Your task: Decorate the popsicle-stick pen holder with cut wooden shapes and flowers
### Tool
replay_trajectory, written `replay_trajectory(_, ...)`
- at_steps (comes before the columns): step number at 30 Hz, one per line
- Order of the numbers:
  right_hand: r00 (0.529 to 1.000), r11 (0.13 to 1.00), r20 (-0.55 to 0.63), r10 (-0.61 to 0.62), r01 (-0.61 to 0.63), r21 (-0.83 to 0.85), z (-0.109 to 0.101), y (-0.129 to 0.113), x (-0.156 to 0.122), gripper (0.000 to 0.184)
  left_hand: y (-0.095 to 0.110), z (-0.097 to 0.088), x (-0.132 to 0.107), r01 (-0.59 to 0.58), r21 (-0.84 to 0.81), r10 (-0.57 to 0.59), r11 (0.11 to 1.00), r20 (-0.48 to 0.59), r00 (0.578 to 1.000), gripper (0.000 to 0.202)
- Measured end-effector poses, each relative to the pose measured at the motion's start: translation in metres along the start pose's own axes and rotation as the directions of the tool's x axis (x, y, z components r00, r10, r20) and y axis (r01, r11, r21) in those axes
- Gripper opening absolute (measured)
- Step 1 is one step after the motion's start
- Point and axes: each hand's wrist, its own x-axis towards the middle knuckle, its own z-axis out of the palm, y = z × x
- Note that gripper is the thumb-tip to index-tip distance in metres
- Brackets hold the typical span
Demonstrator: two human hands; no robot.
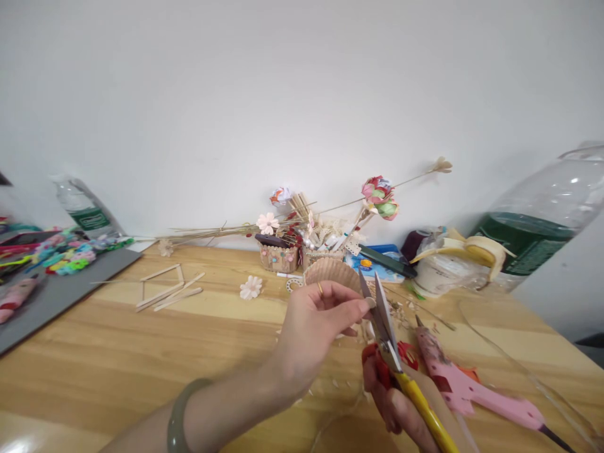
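Note:
My right hand [401, 406] grips a pair of scissors [389, 340] with yellow and red handles. The blades point up and away from me and stand a little apart. Beside the blades, my left hand [316, 321] is closed in a pinch, thumb against fingers. What it pinches is too small to make out; the fingertips nearly touch the blades. Behind my left hand is a brown ribbed, fan-shaped piece [333, 272], partly hidden by the fingers. Small scraps [401, 311] lie around the blades. A pink glue gun [472, 384] rests to the right of my right hand.
Decorated baskets [278, 258] with paper flowers and dried stems stand by the wall. Wooden sticks [170, 292] and a pale flower [250, 287] lie to the left. A banana [486, 251] on a cup [436, 274] and a large bottle [533, 220] stand right; a grey board [70, 296] lies far left.

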Motion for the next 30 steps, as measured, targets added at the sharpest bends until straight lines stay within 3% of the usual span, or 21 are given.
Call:
replay_trajectory(5, 1.0, 1.0, -0.03, 0.005, -0.004, 0.025, 0.001, 0.003, 0.002, 0.07, -0.006, 0.0, -0.001, -0.032, 0.003, 0.032, 0.999, -0.026, 0.999, 0.014)
replay_trajectory(12, 0.987, 0.998, -0.159, 0.032, -0.04, -0.05, 0.008, 0.003, 0.001, 0.062, -0.009, 0.0, -0.003, -0.045, 0.007, 0.045, 0.999, -0.056, 0.997, 0.014)
replay_trajectory(17, 0.986, 0.994, -0.141, 0.087, -0.095, -0.051, 0.006, 0.0, 0.002, 0.063, -0.01, 0.001, -0.003, -0.048, -0.011, 0.048, 0.999, -0.054, 0.997, 0.013)
replay_trajectory(25, 0.945, 0.985, -0.324, 0.041, -0.093, -0.148, 0.021, -0.017, -0.007, 0.054, -0.01, 0.001, -0.002, -0.04, -0.034, 0.038, 0.999, -0.056, 0.998, 0.016)
replay_trajectory(30, 0.944, 0.99, -0.323, 0.071, -0.107, -0.095, 0.025, -0.028, -0.015, 0.051, -0.005, 0.002, -0.002, -0.018, -0.045, 0.018, 0.999, 0.001, 1.0, 0.015)
